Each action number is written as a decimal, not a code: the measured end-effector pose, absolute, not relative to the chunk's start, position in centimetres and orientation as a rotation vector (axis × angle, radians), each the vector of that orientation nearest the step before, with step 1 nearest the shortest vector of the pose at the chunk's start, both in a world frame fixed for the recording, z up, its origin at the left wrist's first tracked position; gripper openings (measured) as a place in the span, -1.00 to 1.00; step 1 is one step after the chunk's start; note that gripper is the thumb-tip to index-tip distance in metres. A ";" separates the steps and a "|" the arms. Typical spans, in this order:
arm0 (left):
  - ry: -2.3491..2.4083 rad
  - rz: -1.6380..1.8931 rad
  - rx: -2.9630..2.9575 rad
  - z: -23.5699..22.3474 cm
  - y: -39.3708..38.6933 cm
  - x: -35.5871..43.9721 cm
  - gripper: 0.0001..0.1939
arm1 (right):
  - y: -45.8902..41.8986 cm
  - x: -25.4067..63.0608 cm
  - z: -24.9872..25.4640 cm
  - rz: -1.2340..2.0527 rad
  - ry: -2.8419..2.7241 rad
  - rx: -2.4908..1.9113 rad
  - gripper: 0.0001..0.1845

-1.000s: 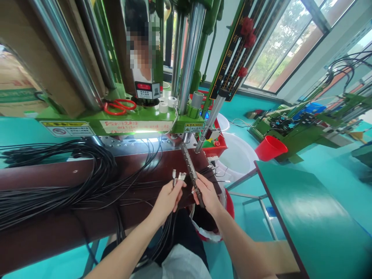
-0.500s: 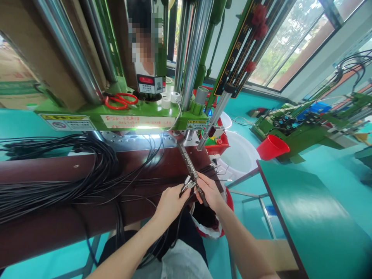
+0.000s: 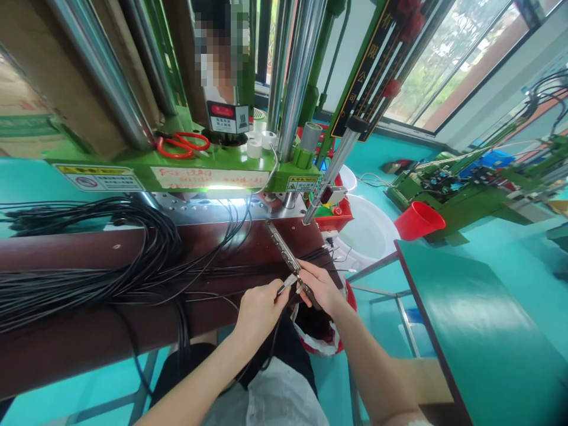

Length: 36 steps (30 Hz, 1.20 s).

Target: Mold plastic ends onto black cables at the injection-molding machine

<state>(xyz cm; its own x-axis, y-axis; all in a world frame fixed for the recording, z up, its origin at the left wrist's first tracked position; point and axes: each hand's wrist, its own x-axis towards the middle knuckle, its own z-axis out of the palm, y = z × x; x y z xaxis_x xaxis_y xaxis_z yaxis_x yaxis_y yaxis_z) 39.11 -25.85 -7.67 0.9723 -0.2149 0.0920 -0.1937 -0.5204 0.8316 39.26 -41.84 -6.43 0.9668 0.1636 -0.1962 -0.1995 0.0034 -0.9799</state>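
Note:
My right hand point(image 3: 323, 289) is closed round the near, dark end of a long narrow metal bar with slots along its top point(image 3: 283, 247). The bar slants away over the brown bench top toward the machine. My left hand point(image 3: 261, 306) is closed in a pinch on black cables with silver connector ends point(image 3: 289, 283), held against the bar beside my right fingers. The fingertips partly hide the connectors, and I cannot tell whether one sits in a slot. A black cable hangs below my left hand.
Bundles of black cables point(image 3: 102, 290) cover the left of the brown bench point(image 3: 208, 242). Behind it stands a green press point(image 3: 146, 160) with red-handled scissors point(image 3: 183, 145) on it. A lined red bin point(image 3: 348, 302) is below right, near a green-topped table point(image 3: 483, 313).
The bar's far end has swung slightly left. The silver connectors, fanned out before, now show closer together against the bar. The camera view has shifted a little.

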 end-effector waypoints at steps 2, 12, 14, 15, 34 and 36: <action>-0.295 -0.017 2.150 -7.6 -25.8 39.1 -0.80 | -41.8 39.2 -6.5 0.286 0.032 -1.536 -0.54; -0.424 -0.008 2.323 -8.0 -25.9 39.2 -0.72 | -41.6 39.2 -6.4 0.285 -0.013 -1.669 -0.53; -0.442 -0.044 2.352 -7.9 -25.8 39.2 -0.69 | -41.5 39.2 -6.5 0.289 -0.013 -1.717 -0.52; -0.445 -0.062 2.340 -7.7 -25.8 39.3 -0.68 | -41.4 39.1 -6.5 0.288 -0.015 -1.726 -0.51; -0.335 -0.324 1.853 -7.3 -24.6 41.5 -0.72 | -42.2 39.0 -6.7 0.329 0.008 -1.559 -0.51; -0.341 -0.332 1.855 -7.4 -24.6 41.5 -0.71 | -42.2 39.0 -6.6 0.331 0.004 -1.560 -0.51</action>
